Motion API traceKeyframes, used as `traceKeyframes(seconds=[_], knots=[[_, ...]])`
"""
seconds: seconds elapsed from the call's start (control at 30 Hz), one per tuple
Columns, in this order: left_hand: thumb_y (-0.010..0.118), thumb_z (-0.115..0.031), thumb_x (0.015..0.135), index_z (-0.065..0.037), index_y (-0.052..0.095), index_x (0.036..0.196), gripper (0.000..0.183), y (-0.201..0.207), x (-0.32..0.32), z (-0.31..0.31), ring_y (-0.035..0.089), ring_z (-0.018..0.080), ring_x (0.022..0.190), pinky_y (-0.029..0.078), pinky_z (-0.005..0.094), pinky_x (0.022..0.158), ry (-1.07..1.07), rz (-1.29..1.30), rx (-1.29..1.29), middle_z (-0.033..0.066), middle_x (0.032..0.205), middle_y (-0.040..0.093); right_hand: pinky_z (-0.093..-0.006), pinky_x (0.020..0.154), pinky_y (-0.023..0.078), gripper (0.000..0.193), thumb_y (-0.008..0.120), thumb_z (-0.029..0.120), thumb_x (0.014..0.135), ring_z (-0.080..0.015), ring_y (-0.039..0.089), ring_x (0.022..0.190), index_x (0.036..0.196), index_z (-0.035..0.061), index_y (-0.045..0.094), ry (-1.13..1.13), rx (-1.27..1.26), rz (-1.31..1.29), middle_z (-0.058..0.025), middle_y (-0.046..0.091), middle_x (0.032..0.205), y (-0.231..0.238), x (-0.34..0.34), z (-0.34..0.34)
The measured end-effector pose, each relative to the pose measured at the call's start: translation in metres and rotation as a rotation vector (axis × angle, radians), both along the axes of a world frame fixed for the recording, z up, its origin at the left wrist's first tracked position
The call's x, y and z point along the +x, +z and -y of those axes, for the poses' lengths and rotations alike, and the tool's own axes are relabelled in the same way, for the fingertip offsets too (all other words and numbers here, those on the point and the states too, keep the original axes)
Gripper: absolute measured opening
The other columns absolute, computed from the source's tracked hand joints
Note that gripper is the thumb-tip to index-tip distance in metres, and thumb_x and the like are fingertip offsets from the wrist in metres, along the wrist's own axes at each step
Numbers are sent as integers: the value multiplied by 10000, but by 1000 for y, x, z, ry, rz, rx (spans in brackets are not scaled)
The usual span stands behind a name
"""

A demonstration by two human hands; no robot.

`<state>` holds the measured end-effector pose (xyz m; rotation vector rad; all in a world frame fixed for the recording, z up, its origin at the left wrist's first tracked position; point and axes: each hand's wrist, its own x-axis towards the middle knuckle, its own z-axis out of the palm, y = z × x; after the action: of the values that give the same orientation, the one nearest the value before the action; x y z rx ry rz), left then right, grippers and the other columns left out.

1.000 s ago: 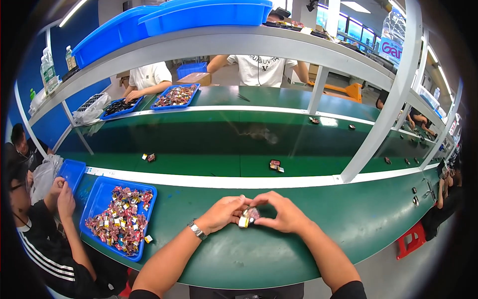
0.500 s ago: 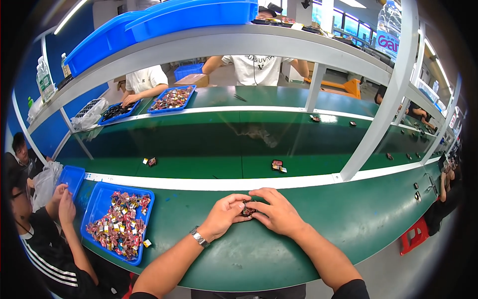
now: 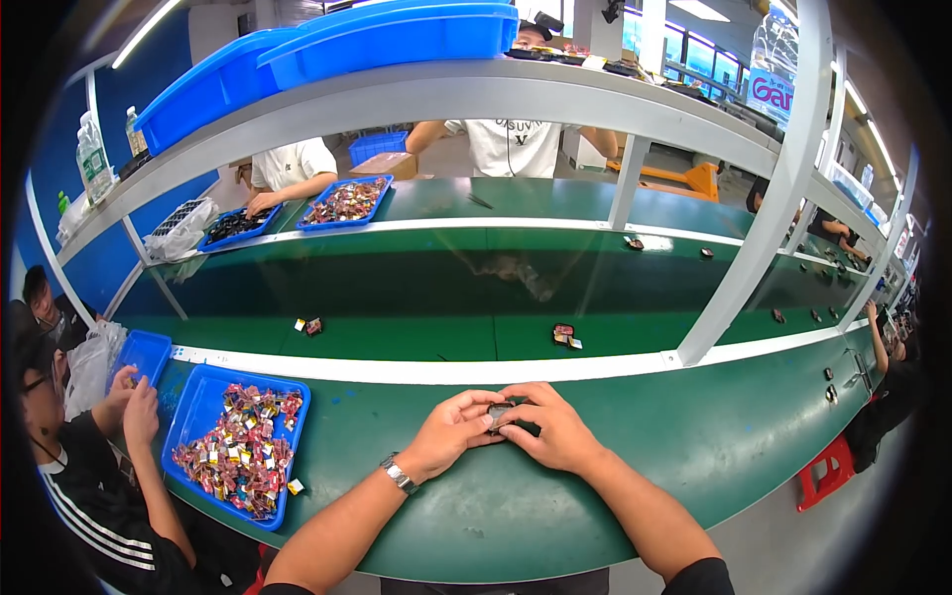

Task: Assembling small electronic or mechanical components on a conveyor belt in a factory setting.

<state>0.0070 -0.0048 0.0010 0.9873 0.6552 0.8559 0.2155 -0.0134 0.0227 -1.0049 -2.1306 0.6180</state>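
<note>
Head view: a small dark case (image 3: 499,415) sits between two bare hands over the green table (image 3: 476,526).
The left hand (image 3: 448,426) pinches the case between thumb and fingers, with little gap; the right hand (image 3: 555,426) curls its thumb and fingers closed on the other side. Whether the case touches the table cannot be told. A metal watch (image 3: 398,474) circles the left wrist. Beyond the hands runs a white rail (image 3: 426,371); to their left, a blue tray (image 3: 198,407) holds a heap of small parts (image 3: 243,451).
</note>
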Motion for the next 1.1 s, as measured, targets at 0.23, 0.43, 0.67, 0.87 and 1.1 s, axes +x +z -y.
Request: traceKeyframes(seconds=[0.23,0.43,0.67,0.87,1.1], knots=[[512,11,968,-10,460,1338,375,-1,-4,1,586,187,1160,507,362,1012,-48,23,112,108,1268,581,-396,974,469,99,717,124,821,-289,569,1151,915,95,715,-73,33,-95,-89,630,1196,-6,-6,0],[513,0,975,-25,492,1297,323,-2,-2,1,604,163,1120,522,339,973,-27,-21,28,91,1224,609,-387,975,470,99,705,136,825,-291,554,1164,896,68,703,38,-12,-89,-85,613,1221,-2,-1,-1],[532,-75,993,-55,515,1279,287,-6,-6,-1,587,176,1152,513,347,969,-24,54,-4,93,1297,574,-367,900,509,112,735,108,807,-262,578,1118,917,85,730,-97,60,-145,-74,637,1183,-7,-13,6],[471,-114,1028,-56,505,1284,265,-8,-6,-1,574,163,1168,491,328,979,-34,72,24,97,1324,563,-357,875,521,113,735,98,819,-253,583,1098,931,84,733,-106,89,-142,-69,639,1166,-9,-16,7],[527,-103,1005,-47,528,1254,255,-9,-6,-2,586,188,1166,507,360,981,-12,98,2,110,1306,575,-367,895,519,146,740,93,811,-264,592,1099,958,86,741,-130,89,-155,-73,649,1164,-10,-19,8]])
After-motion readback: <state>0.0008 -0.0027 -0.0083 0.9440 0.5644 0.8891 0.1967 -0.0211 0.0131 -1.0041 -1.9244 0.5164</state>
